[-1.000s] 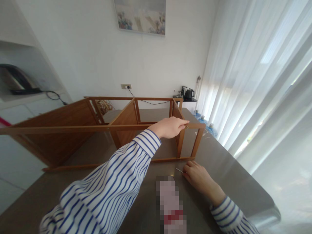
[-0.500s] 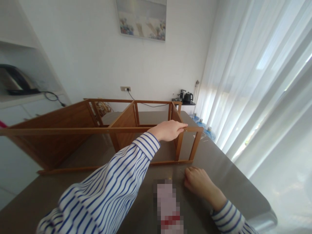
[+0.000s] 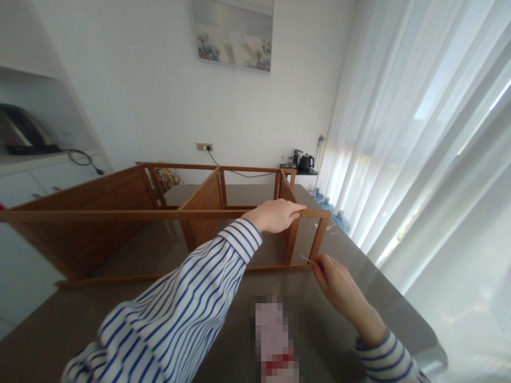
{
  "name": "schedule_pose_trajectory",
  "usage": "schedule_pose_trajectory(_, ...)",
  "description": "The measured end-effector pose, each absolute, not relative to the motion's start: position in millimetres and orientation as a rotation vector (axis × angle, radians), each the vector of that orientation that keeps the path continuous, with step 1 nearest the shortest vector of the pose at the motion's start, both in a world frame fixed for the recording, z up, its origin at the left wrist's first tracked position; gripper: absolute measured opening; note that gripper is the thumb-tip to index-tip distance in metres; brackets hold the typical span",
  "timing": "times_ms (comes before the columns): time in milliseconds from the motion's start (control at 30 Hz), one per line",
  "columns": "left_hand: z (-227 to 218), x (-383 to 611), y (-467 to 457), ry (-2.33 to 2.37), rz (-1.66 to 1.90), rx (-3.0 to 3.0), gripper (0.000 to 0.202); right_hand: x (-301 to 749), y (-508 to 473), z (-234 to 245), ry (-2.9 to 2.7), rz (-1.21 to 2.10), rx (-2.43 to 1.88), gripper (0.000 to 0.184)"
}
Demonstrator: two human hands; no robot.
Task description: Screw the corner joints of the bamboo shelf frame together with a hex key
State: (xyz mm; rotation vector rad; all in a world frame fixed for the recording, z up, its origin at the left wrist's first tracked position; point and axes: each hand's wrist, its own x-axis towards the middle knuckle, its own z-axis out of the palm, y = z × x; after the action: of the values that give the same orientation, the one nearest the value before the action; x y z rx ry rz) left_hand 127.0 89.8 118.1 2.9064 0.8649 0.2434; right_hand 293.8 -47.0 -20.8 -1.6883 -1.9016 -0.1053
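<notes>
A brown wooden shelf frame lies on its side on the table. My left hand is closed over its upper front rail near the right end. The fingertips sit beside a small metal screw in that rail. My right hand is raised a little above the table, close to the frame's lower right corner. Its fingers pinch a thin, pale metal rod, which points left; the rest of the rod is hidden in the hand.
The grey-brown table carries the frame. A blurred-out pinkish object is at the front middle. Small pale pieces lie near the right edge. Blue water bottles stand beyond, by the white curtain. A kettle is at far left.
My right hand has risen from the tabletop and moved slightly right, and the pale rod in it now shows clearly. My left hand stays on the rail.
</notes>
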Motion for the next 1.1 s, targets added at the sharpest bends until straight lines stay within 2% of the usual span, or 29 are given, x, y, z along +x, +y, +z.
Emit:
schedule_pose_trajectory(200, 118, 127, 90, 0.863, 0.253, 2.9, 0.046, 288, -44, -4, -1.719, -0.255, -1.665, 0.018)
schedule_pose_trajectory(433, 118, 127, 90, 0.876, 0.253, 2.904, 0.046, 280, -34, 32, -1.691, -0.821, -1.594, 0.018)
schedule_pose_trajectory(567, 118, 127, 89, 0.89, 0.252, 2.895, 0.047, 276, -31, 42, -1.752, -1.036, -1.567, 0.017)
schedule_pose_trajectory(867, 118, 127, 89, 0.871, 0.268, 2.901, 0.047, 273, -30, 44, -1.814, -0.996, -1.603, 0.024)
schedule_pose_trajectory(1100, 118, 127, 90, 0.874, 0.255, 2.895, 0.047, 271, -31, 46, -1.826, -1.124, -1.654, 0.022)
